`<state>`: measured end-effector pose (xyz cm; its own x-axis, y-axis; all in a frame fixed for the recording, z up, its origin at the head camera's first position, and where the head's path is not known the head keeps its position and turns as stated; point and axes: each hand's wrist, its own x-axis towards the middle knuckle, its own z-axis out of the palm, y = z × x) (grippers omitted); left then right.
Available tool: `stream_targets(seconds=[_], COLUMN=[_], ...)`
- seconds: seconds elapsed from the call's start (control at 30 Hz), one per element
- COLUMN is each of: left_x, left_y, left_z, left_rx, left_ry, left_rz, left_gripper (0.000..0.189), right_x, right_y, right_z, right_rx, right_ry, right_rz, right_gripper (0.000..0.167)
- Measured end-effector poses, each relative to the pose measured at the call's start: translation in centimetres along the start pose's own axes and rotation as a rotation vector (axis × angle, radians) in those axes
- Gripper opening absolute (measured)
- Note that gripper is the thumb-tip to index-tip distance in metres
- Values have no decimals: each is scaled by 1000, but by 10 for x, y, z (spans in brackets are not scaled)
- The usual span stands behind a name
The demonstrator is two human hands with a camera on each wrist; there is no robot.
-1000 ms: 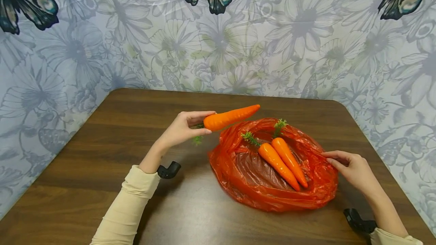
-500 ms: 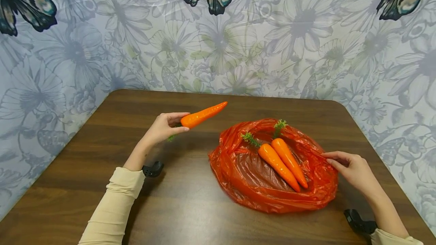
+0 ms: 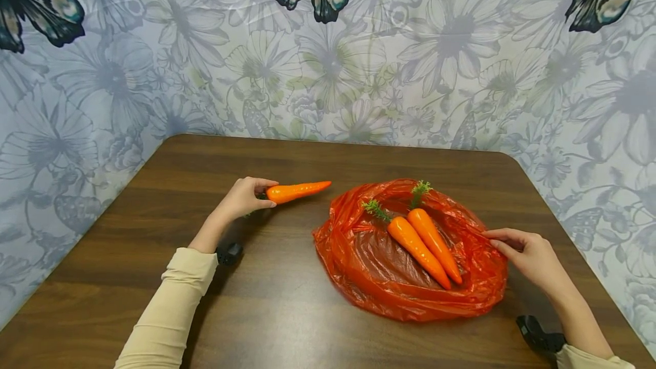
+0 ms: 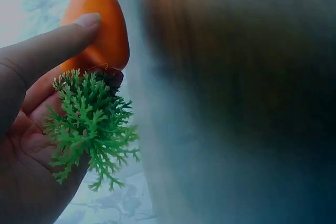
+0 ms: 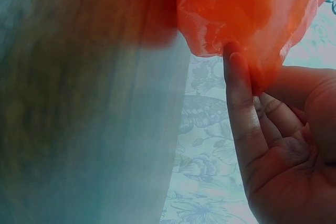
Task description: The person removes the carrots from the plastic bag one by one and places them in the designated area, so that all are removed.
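My left hand (image 3: 245,197) pinches an orange carrot (image 3: 298,191) by its thick end, close over the table left of the bag. The carrot's tip points right. In the left wrist view the thumb lies across the carrot (image 4: 107,30), and its green leafy top (image 4: 92,124) hangs against the palm. A red plastic bag (image 3: 353,278) lies with its mouth spread wide. Inside it two more carrots (image 3: 417,249) rest side by side, green tops toward the back. My right hand (image 3: 530,255) pinches the bag's right rim between thumb and fingers, also seen in the right wrist view around the red plastic (image 5: 231,14).
The brown wooden table (image 3: 287,300) has rounded far corners and meets a wall (image 3: 333,84) with flower and butterfly print. Black wrist devices sit at the left wrist (image 3: 229,254) and the right wrist (image 3: 539,335).
My left hand has carried the carrot left, away from above the bag's edge, then lowered it toward the table. The right hand and the bag have stayed in place.
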<state>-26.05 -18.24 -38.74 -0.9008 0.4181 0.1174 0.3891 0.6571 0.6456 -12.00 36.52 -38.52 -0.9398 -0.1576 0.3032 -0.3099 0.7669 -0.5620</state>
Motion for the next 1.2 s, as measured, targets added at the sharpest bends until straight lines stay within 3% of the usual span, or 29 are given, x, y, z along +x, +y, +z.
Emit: stream_targets(seconds=[0.3,0.83,1.2], left_x=[-1,0,2], left_y=[2,2,15], left_z=[1,2,4], left_rx=[75,46,94], left_ry=[-11,-55,-27], left_rz=[6,15,134], left_gripper=[50,58,58], right_x=[0,1,1], right_y=[0,3,2], right_z=[0,1,0], right_rx=[5,7,5], right_ry=[0,-3,-3], right_rz=[1,1,-3], right_gripper=[16,16,16])
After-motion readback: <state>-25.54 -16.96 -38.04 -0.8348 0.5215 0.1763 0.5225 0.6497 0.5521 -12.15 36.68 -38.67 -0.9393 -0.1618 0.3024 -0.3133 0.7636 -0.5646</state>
